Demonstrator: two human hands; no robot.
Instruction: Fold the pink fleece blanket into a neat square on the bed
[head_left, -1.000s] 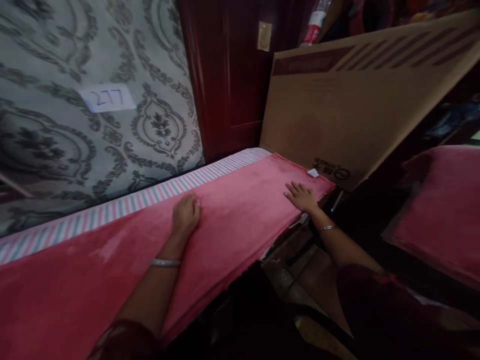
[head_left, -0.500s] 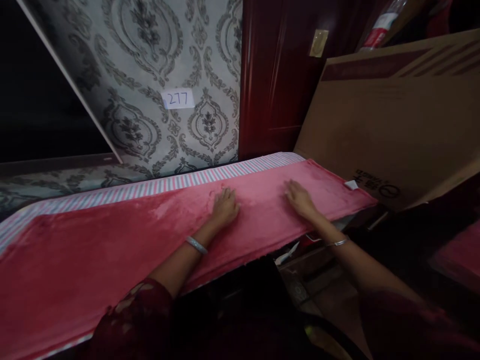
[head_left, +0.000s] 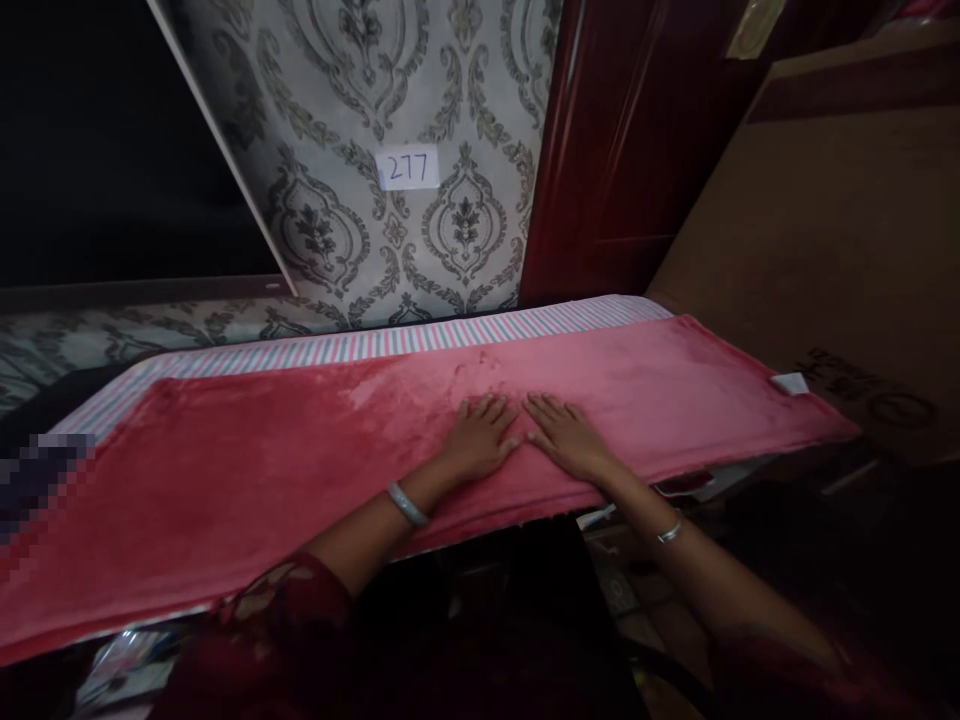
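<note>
1. A red plush cloth [head_left: 225, 490] lies over the tabletop [head_left: 360, 346], running nearly its whole length. Along the far edge a band of striped cover [head_left: 570, 318] shows beyond it, and more stripes show at the far-left corner.
2. Near the middle of the tabletop, the person's left hand [head_left: 480, 440] rests palm down on the plush, fingers a little apart, thumb out to the side.
3. The right hand [head_left: 566, 437] lies flat just beside it, fingers lightly spread, a small gap between the two. Neither grips anything. Each wrist wears a silvery bangle.
4. A white tag [head_left: 791, 383] sits on the plush at the tabletop's right end.
5. Close by that end leans a big cardboard box [head_left: 855, 240], blocking the space there; whether it touches the cloth, I can't tell.
6. Behind the far edge rises a damask-papered wall [head_left: 315, 225] with a card [head_left: 409, 167] marked 277. A dark screen [head_left: 112, 150] fills the far-left side, and a dark red wooden panel [head_left: 622, 150] stands to the right.
7. Below the near-left edge, something shiny [head_left: 127, 665] peeps out, too dim to name.
</note>
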